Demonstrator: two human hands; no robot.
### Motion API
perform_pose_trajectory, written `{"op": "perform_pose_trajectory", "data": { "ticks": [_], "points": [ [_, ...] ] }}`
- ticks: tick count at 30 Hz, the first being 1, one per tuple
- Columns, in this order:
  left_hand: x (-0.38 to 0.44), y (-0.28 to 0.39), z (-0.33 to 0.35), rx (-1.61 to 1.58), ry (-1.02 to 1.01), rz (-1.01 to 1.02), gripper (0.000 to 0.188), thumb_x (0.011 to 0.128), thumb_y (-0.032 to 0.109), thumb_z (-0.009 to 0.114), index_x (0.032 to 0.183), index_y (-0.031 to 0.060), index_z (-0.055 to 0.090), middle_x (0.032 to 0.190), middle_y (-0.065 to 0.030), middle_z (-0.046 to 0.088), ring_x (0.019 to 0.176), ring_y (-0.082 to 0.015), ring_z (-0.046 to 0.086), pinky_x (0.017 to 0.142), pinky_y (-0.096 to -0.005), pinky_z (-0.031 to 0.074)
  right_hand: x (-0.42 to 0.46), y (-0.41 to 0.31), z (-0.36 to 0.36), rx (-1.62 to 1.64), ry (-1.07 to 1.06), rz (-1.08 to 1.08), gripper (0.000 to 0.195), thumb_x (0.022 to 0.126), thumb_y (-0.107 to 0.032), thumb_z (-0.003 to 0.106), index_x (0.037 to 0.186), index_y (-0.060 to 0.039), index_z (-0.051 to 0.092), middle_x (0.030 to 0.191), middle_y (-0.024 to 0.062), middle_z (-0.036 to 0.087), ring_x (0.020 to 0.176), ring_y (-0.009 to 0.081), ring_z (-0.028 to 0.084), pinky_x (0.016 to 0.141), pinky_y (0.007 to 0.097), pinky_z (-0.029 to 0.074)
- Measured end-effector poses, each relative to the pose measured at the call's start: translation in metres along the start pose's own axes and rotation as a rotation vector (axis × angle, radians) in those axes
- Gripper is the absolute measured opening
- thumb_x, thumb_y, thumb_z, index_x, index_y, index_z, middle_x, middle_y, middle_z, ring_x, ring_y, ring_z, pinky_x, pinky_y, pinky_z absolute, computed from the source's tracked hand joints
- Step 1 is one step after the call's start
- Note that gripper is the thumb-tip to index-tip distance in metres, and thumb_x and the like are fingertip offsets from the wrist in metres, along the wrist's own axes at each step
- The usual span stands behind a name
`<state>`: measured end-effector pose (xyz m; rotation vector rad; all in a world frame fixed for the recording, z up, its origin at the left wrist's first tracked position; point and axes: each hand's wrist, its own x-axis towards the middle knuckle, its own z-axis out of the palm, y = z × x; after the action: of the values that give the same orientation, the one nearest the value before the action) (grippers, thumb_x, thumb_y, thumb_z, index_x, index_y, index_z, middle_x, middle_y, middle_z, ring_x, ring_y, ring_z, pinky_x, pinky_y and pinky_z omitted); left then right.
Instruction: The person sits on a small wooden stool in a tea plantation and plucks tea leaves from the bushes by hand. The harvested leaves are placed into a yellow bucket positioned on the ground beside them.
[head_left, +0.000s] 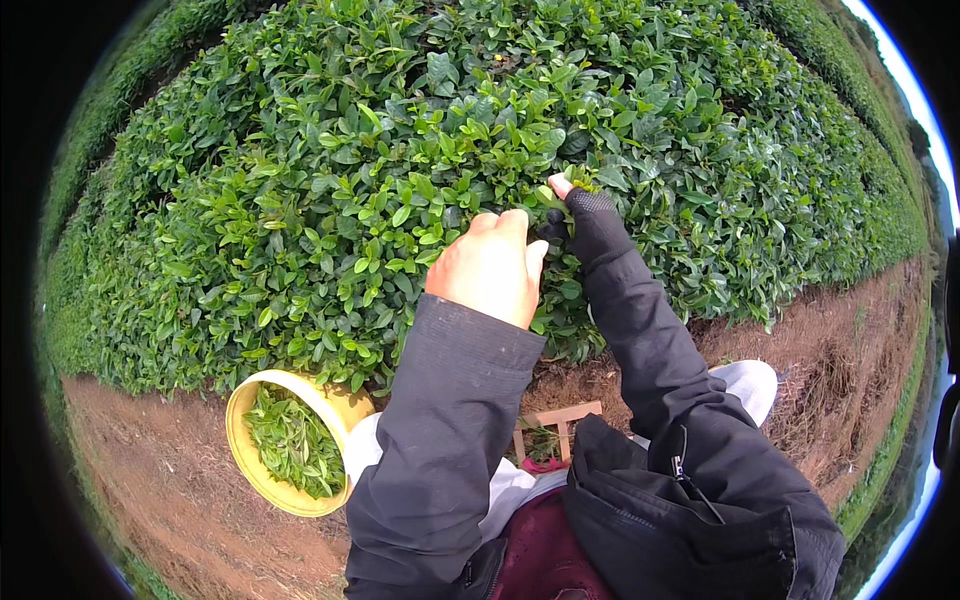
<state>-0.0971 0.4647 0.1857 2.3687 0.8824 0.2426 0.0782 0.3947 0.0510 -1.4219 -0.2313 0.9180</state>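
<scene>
Before me spreads a dense tea bush (322, 187) with glossy dark leaves and paler young shoots. My left hand (487, 262), bare and brightly lit, hovers at its near side with the fingers curled. Its fingertips face away from me, so whatever they touch is hidden. Just right of it, my right hand (585, 206) wears a black glove that leaves the thumb tip bare. Some yellow-green tea leaves (579, 178) stick out between its thumb and fingers, amid the foliage.
A yellow bucket (360, 409), tilted and holding plucked green leaves (292, 442), stands left of my leg. A slatted wooden frame (562, 416) lies low between my legs. Dry brown soil (157, 465) borders the bush. More hedge rows (832, 52) run behind.
</scene>
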Motion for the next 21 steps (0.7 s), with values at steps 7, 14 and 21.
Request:
{"op": "perform_pose_trajectory", "data": {
  "ticks": [7,14,21],
  "points": [
    [-0.009,0.041,0.015,-0.354,-0.152,0.082,0.023,0.083,0.024,0.060,0.093,0.0036,0.056,0.087,-0.0155,0.060,0.079,-0.0346,0.061,0.070,-0.0441,0.050,0.044,0.007,0.042,-0.409,-0.033,-0.051,0.034,0.080,-0.024,0.068,0.108,-0.0061,0.061,0.097,0.0087,0.065,0.084,0.0144,0.059,0.075,0.0265,0.046],
    [-0.012,0.055,0.019,-0.717,-0.117,0.114,0.025,0.086,0.025,0.055,0.096,0.0022,0.056,0.091,-0.0190,0.059,0.084,-0.0366,0.060,0.075,-0.0439,0.049,-0.028,-0.047,0.064,-0.191,0.013,0.433,0.022,0.078,-0.021,0.073,0.088,-0.0074,0.060,0.079,-0.0003,0.054,0.072,0.0115,0.051,0.063,0.0269,0.050],
    [-0.030,0.046,0.001,-0.824,0.371,0.060,0.019,0.085,0.017,0.056,0.096,0.0023,0.057,0.089,-0.0166,0.061,0.081,-0.0338,0.060,0.072,-0.0410,0.050,0.059,-0.004,0.088,-0.923,-0.115,-0.309,0.033,0.079,-0.020,0.069,0.109,-0.0075,0.062,0.093,0.0038,0.065,0.077,0.0116,0.059,0.069,0.0269,0.049]
  ]
}}
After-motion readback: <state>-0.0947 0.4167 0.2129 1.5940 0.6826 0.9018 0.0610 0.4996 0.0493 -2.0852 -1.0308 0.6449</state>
